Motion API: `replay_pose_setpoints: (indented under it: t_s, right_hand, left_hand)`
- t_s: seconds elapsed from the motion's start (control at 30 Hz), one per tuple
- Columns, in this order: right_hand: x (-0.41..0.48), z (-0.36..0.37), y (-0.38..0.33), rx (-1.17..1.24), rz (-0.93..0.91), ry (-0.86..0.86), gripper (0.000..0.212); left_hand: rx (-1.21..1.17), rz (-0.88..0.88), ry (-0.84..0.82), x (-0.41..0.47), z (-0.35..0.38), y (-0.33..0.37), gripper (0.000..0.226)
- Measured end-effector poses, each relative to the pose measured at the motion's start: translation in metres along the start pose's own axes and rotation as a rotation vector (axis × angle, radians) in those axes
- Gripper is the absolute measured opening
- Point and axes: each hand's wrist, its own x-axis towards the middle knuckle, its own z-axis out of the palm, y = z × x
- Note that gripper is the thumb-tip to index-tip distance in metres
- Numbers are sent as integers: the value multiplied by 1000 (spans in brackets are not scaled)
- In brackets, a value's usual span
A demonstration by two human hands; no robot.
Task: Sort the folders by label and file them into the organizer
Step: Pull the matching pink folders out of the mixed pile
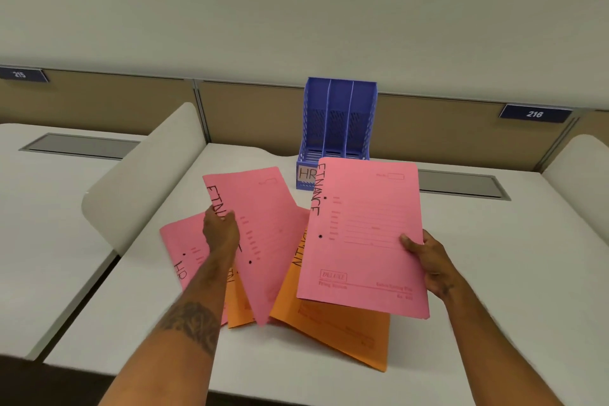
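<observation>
Organizer at 12 o'clock on the worktop is empty; nothing filed. Right hand grip pinches a pink FINANCE folder, left hand grip clasps a second FINANCE folder. Pink HR folder and orange folders lie beneath, unsorted.

"FINANCE" in black marker runs along the spine edge of the pink folder at right; a boxed "DELUXE" is printed low on its front, other print too faint to read. 2nd pink folder also reads "FINANCE", partly covered. 3rd pink folder: "HR". Organizer front label: "HR". Partition plates: "215" and "216".
</observation>
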Motion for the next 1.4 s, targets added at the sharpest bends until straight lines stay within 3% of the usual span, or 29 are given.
replay_pose_setpoints:
  t_s: [0.1,0.33,0.53,0.77,1.17,1.4]
  right_hand:
    - [-2,4,-5,-1,-13,-8,39]
    - [-2,10,-18,-5,-51,0,38]
    - [-2,9,-28,-6,-95,40,35]
    - [-3,27,-32,17,-126,32,34]
    - [-22,51,-31,40,-110,-121,30]
    - [-25,51,-31,55,-96,-117,35]
  left_hand:
    - [20,103,10,16,-13,27,29]
    - [-5,252,17,44,-53,111,31]
    - [-97,322,-159,66,-83,156,19]
    - [-186,223,-413,38,-44,150,18]
    - [-249,52,-595,-9,26,107,24]
    - [-237,9,-716,-21,37,101,20]
